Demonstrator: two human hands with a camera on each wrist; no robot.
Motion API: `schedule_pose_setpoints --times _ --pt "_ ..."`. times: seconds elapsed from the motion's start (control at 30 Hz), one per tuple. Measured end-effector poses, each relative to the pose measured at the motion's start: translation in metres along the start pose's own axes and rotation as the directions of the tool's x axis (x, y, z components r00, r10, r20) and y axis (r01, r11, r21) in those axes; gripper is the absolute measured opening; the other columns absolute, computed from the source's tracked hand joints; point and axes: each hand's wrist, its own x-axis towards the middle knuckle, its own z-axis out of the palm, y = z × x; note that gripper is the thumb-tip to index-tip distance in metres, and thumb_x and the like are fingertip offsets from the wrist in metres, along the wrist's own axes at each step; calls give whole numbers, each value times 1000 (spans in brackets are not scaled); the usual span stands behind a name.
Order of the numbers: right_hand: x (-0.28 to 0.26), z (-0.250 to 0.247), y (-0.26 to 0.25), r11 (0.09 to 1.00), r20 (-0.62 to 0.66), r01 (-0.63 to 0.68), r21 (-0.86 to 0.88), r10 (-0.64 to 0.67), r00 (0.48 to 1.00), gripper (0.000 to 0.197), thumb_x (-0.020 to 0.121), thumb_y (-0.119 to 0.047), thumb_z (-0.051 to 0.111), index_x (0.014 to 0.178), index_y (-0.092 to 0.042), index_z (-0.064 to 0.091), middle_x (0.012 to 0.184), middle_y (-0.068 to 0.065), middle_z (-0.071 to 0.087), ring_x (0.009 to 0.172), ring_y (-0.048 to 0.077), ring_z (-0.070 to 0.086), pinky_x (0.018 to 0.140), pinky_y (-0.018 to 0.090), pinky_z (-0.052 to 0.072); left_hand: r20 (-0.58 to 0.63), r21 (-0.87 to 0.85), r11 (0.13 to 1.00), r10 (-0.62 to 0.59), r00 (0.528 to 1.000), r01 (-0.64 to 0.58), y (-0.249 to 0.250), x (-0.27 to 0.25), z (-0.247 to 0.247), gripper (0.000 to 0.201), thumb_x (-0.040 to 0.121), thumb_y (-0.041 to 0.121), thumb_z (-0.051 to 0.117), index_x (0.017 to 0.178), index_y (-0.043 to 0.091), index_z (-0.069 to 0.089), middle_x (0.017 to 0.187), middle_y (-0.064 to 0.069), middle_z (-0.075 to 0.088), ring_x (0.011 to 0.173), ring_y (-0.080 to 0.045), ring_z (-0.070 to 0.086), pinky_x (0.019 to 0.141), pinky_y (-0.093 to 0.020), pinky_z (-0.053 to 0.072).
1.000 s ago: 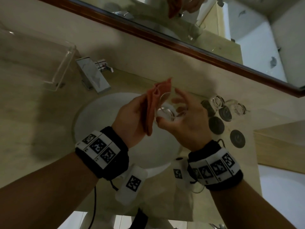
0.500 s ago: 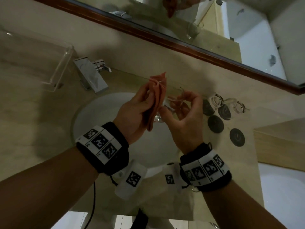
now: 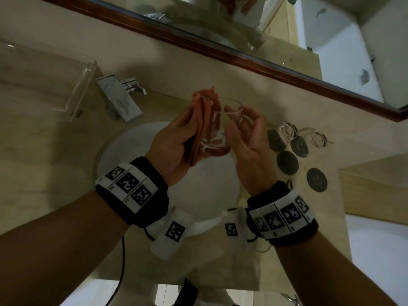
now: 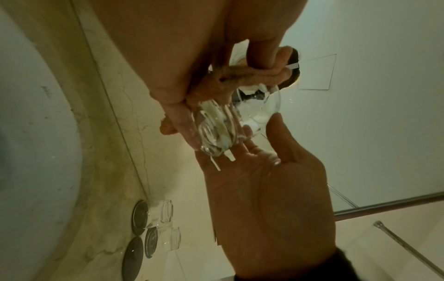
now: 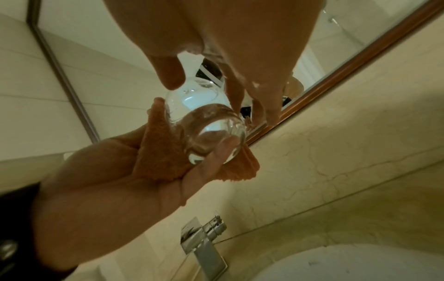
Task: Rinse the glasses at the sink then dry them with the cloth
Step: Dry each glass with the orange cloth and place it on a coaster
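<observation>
A clear glass (image 3: 217, 129) is held above the sink basin (image 3: 123, 151), tilted with its rim pointing away from me. My left hand (image 3: 176, 140) presses a folded orange cloth (image 3: 204, 102) against the glass's side. In the right wrist view the left thumb lies on the thick base of the glass (image 5: 211, 129), and the cloth (image 5: 158, 155) sits in the palm. My right hand (image 3: 247, 133) pinches the glass near its rim between thumb and fingers. The left wrist view shows the glass (image 4: 216, 129) between the cloth (image 4: 252, 76) and the right palm (image 4: 264, 190).
Two more clear glasses (image 3: 289, 131) (image 3: 318, 139) stand on dark round coasters to the right of the basin, with two bare coasters (image 3: 287, 162) (image 3: 316, 180) nearer me. A chrome tap (image 3: 119, 100) and a clear tray (image 3: 84, 85) are at the left. A wood-framed mirror (image 3: 220, 47) runs behind.
The glass has turned between my hands. My right fingers have moved from around its body up to its rim. The cloth stays against its side in my left hand.
</observation>
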Motion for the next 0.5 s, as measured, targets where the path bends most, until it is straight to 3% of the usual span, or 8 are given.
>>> schedule_pose_setpoints --times 0.07,0.1,0.13,0.2,0.27,0.33,0.4,0.5 --pt "-3 4 -3 996 -23 6 -92 -8 1000 55 87 -51 65 128 -26 37 124 -11 54 109 -5 61 93 30 59 -40 13 1000 18 999 -18 -1 -1 4 48 101 22 39 148 16 43 125 -6 68 101 -20 72 71 -32 60" --pt "-5 5 -4 991 -57 12 -136 -20 998 63 80 -54 65 128 -25 38 119 -12 52 103 -8 60 87 20 58 -47 18 999 28 999 -27 -3 -1 5 46 103 19 37 148 16 43 120 -4 69 95 -17 73 68 -29 59" --pt "-5 4 -4 986 -95 18 -165 -34 995 67 75 -56 67 128 -24 41 116 -10 53 102 -5 60 82 17 57 -42 14 1000 28 999 -28 -5 -1 6 46 104 18 35 150 16 41 124 -5 68 101 -18 72 75 -33 61" --pt "-4 1 -4 988 -127 24 -153 -44 991 63 78 -53 73 127 -23 48 116 -5 56 106 9 62 84 25 59 -9 6 1000 21 1000 -21 -6 -3 6 49 104 22 37 152 18 37 141 -12 59 124 -32 61 99 -53 52" --pt "-3 -3 -4 998 -110 26 -52 -31 993 50 86 -45 71 127 -25 50 119 1 60 112 23 65 92 43 59 24 7 1000 2 1000 -2 -7 -3 2 54 100 27 42 153 16 35 148 -18 51 133 -40 52 107 -63 41" --pt "-4 -8 -4 998 -78 39 44 -35 996 40 92 -37 60 127 -23 47 122 7 63 114 28 65 98 51 55 41 0 1000 1 999 -1 -8 -3 1 63 96 29 48 154 13 32 150 -19 49 134 -40 50 109 -64 39" --pt "-5 -10 -7 997 -39 52 61 -50 998 30 96 -36 52 121 -23 44 117 8 66 111 27 67 99 53 54 32 -1 1000 13 999 -13 -8 -4 3 67 93 29 51 154 9 32 149 -19 50 134 -39 52 109 -62 40" --pt "-8 -5 -8 992 -18 63 -106 -65 998 41 93 -60 48 120 -29 43 122 3 60 112 24 64 91 52 58 2 -8 999 33 999 -33 -8 -4 5 63 93 26 51 151 7 37 145 -18 54 131 -39 55 107 -59 43"
